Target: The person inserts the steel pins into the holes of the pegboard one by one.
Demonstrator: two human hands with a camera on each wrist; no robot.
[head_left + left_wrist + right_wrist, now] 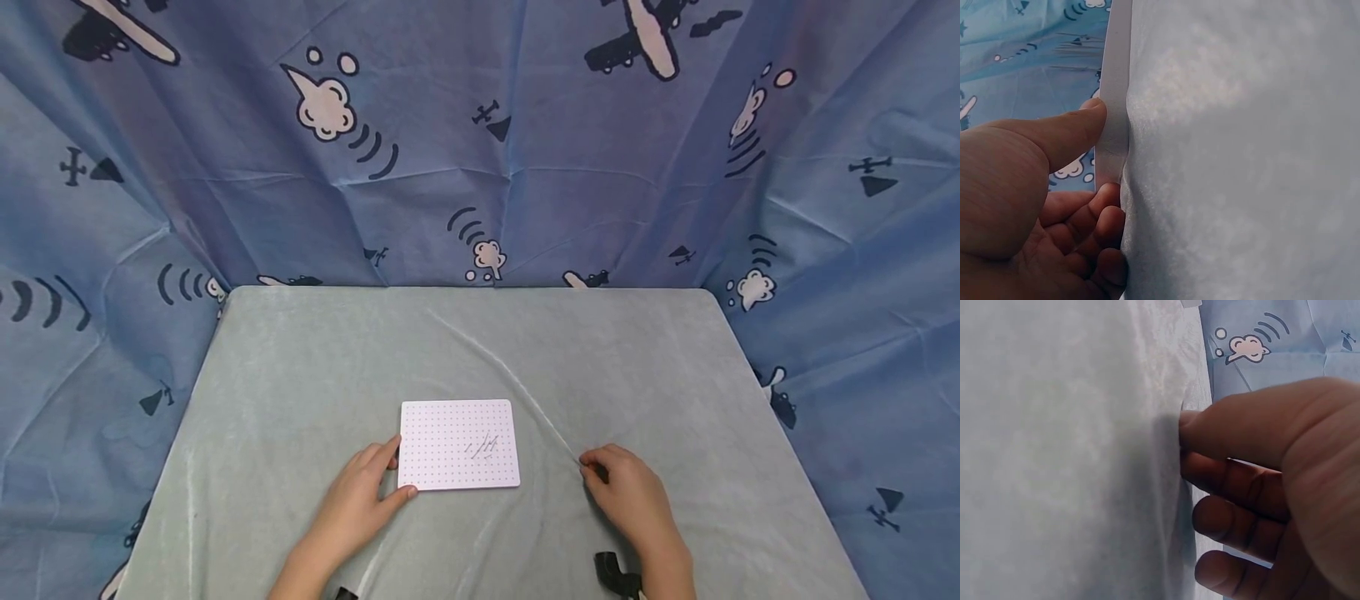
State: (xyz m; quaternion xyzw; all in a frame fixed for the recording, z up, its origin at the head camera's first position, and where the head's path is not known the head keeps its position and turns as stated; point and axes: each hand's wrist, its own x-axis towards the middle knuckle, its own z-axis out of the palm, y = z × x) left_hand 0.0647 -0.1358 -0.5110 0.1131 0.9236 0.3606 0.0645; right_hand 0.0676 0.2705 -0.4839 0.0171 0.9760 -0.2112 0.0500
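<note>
A white pad printed with rows of dots lies on the grey cloth; it bears a few short dark strokes towards its right side. My left hand holds it at the lower left, thumb by the bottom corner and forefinger at the left edge. In the left wrist view the thumb lies against a pale strip, the pad's side. To the right of the pad, my right hand pinches a raised crease of the tablecloth between thumb and forefinger. Its other fingers are bent below, apart from the cloth.
The grey cloth covers the whole table, and a long crease runs diagonally to my right fingertips. Blue patterned curtains hang behind and on both sides. A black curved object shows near my right wrist.
</note>
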